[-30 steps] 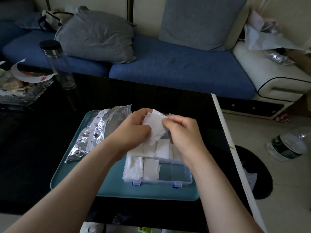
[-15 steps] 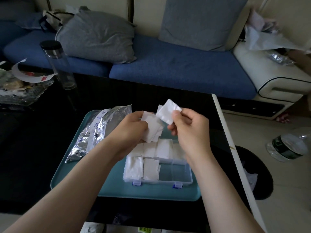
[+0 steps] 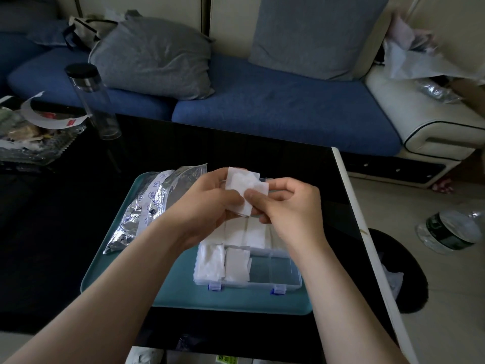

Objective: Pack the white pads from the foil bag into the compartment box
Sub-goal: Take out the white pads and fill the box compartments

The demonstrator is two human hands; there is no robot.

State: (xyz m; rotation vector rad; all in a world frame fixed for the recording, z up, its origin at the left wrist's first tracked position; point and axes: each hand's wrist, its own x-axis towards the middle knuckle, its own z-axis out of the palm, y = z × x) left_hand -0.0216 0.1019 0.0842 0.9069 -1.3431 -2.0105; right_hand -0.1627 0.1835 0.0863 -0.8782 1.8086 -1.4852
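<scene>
Both hands meet above the far side of the clear compartment box [image 3: 286, 281], which sits on a teal tray [image 3: 126, 248]. My left hand [image 3: 207, 206] grips a small stack of white pads [image 3: 242, 185]. My right hand [image 3: 291, 206] pinches the same pads from the right, thumb on their lower edge. Several compartments of the box hold white pads [image 3: 211, 262]; the near right compartment shows bare plastic. The silver foil bag [image 3: 147, 206] lies on the tray's left part, left of my left hand.
The tray lies on a black table [image 3: 52, 232] whose white right edge [image 3: 367, 245] runs diagonally. A clear bottle with a black cap [image 3: 91, 101] and a cluttered glass dish [image 3: 29, 137] stand at the far left. A dark bin [image 3: 401, 271] and a plastic bottle [image 3: 451, 229] are on the floor right.
My right hand, which had lifted one pad up and away to the right, has come back to the left hand, and both now hold the pads together.
</scene>
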